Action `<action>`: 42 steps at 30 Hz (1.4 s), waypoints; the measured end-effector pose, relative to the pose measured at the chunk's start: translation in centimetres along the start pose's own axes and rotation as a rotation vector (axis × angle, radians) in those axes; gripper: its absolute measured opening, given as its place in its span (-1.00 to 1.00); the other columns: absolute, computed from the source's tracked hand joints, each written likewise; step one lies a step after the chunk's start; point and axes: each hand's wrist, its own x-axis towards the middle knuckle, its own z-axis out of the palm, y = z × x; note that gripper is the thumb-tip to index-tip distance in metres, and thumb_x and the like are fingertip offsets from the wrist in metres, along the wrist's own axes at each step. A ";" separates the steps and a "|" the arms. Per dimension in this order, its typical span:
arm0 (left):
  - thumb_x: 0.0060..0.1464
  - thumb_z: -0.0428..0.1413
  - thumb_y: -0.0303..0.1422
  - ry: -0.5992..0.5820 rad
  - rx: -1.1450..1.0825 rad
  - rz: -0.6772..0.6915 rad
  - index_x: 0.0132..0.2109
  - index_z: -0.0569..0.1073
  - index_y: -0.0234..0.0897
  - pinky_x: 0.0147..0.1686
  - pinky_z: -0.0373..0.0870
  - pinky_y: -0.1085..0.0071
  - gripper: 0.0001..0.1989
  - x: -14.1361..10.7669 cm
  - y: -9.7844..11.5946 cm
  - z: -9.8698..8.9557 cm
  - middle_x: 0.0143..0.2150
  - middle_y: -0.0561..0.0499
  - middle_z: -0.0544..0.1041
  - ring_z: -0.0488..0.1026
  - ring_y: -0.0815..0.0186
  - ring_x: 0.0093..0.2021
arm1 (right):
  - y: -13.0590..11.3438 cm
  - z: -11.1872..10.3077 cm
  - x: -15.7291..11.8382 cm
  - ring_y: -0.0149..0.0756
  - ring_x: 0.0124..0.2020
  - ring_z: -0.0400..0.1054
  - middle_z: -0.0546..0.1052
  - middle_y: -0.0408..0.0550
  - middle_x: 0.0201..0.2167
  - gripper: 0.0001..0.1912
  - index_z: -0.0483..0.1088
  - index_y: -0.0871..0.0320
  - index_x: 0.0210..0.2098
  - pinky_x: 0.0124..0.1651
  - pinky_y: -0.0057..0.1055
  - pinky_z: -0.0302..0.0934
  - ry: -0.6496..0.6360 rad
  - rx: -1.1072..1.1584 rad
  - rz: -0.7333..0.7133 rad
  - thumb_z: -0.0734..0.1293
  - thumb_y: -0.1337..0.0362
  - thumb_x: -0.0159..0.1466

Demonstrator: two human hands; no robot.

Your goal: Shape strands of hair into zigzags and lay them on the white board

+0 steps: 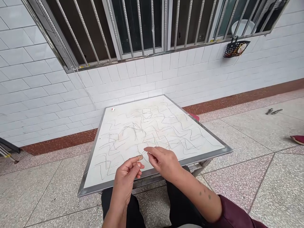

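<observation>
A white table (114, 118) with a grey metal edge stands in front of me, strewn with thin dark wires (187, 144), many bent into zigzags. My left hand (128, 172) is closed in a pinch above the near edge, thumb and forefinger around what looks like one thin wire. Close beside it, my right hand (165, 161) is curled, its forefinger reaching toward the left fingertips and its thumb just below. The fine wire between the hands is barely visible, and its ends cannot be made out. A looser tangle of wires (135, 128) lies mid-table.
A small white and red item (113, 110) sits at the table's far left corner. Beyond is a white tiled wall (142, 72) with a barred window. A black basket (236, 48) hangs there. Dark tools (273, 111) and a red shoe (298, 138) are on the floor to the right.
</observation>
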 end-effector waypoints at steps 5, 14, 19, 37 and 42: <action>0.07 0.20 -0.08 0.026 0.065 0.002 -0.04 0.59 -0.28 -0.48 0.26 0.49 -0.57 -0.5 -0.6 0.2 -0.42 0.00 0.55 0.30 0.42 -0.50 | -0.2 -0.2 -0.3 -0.39 -0.46 0.33 0.47 -0.15 -0.45 -0.86 0.44 0.09 -0.23 -0.41 -0.47 0.13 -0.050 0.192 0.064 0.23 0.32 0.36; 0.12 0.06 0.02 0.018 0.354 0.069 0.01 0.58 -0.24 -0.46 0.30 0.41 -0.50 -1.4 -0.6 1.0 -0.41 -0.03 0.57 0.35 0.29 -0.46 | 0.7 0.6 -1.7 -0.36 -0.40 0.35 0.48 -0.14 -0.43 -0.90 0.40 0.09 -0.27 -0.37 -0.46 0.15 -0.090 0.229 0.062 0.24 0.31 0.36; 0.10 0.05 0.06 0.044 0.393 0.078 -0.01 0.60 -0.22 -0.42 0.35 0.36 -0.47 -1.6 -0.6 1.0 -0.43 -0.02 0.57 0.39 0.23 -0.45 | 0.5 0.5 -1.9 -0.36 -0.44 0.31 0.43 -0.14 -0.48 -0.83 0.36 0.12 -0.32 -0.41 -0.47 0.12 -0.100 0.134 -0.015 0.18 0.31 0.39; 0.16 0.01 0.03 0.082 0.509 0.096 0.00 0.58 -0.14 -0.23 0.42 0.27 -0.52 -2.5 -0.6 0.1 -0.29 -0.04 0.61 0.50 0.16 -0.31 | 0.6 -0.1 -2.1 -0.35 -0.40 0.37 0.50 -0.12 -0.42 -0.84 0.42 0.12 -0.26 -0.34 -0.45 0.22 -0.140 0.286 0.107 0.21 0.29 0.38; 0.21 -0.01 -0.03 0.055 0.573 0.136 -0.02 0.59 -0.11 -0.25 0.42 0.28 -0.58 -2.6 -0.6 -0.4 -0.27 -0.03 0.62 0.51 0.15 -0.30 | 1.0 -0.3 -2.1 -0.34 -0.30 0.42 0.54 -0.09 -0.35 -0.80 0.47 0.09 -0.16 -0.25 -0.44 0.27 -0.145 0.308 0.041 0.20 0.29 0.40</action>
